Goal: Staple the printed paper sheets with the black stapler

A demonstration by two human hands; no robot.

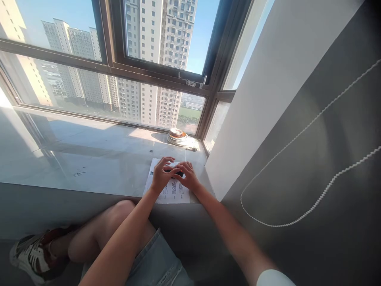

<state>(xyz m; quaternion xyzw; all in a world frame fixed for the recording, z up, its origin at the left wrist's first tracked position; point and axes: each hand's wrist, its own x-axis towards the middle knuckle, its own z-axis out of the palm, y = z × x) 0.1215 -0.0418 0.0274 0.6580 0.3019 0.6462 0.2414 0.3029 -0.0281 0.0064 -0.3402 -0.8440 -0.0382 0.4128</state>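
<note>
A printed sheet of paper lies on the pale window sill near its front edge. A small dark object rests on the sheet. My left hand and my right hand both sit over it, fingers curled and pinching at it from either side. What the dark object is stays hidden under the fingers.
A round stack of flat discs with an orange top stands in the sill's far right corner by the window frame. A white wall edge and a beaded cord are to the right. My bent knee is below the sill.
</note>
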